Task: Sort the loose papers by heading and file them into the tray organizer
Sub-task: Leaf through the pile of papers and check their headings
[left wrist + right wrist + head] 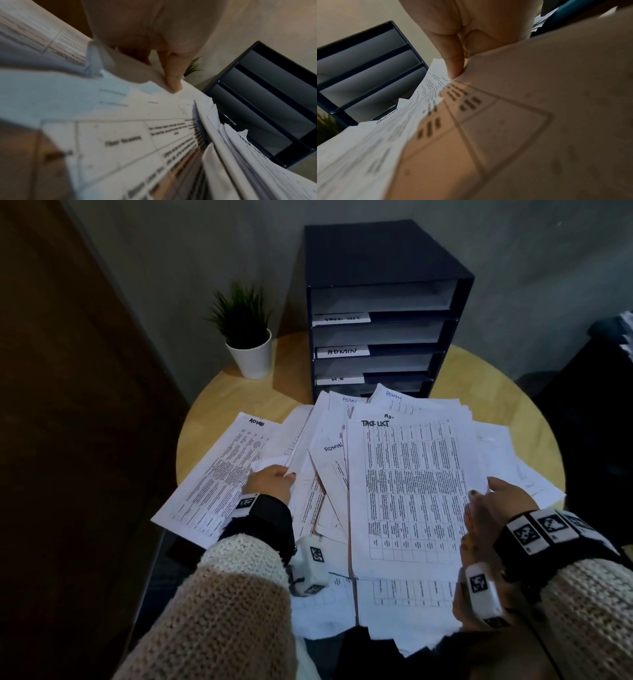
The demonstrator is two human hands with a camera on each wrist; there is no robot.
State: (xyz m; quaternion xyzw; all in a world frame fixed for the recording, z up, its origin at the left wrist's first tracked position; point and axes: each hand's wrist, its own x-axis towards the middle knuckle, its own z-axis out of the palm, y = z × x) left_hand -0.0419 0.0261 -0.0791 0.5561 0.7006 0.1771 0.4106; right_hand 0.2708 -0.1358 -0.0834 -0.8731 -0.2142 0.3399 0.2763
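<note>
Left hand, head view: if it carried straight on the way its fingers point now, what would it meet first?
The left hand points away from the person, into the loose papers it already grips. Beyond those sheets, the line runs roughly toward the tray organizer, though depth is hard to judge here.

Both my forearms reach in from the near edge — knit sleeves, tagged black wrist bands. My left hand [272,481] lies knuckles-up left of centre, fingers curled, pinching paper. My right hand [493,508] sits near right — thumb on top, fingers beneath, gripping a sheet's edge.
</note>
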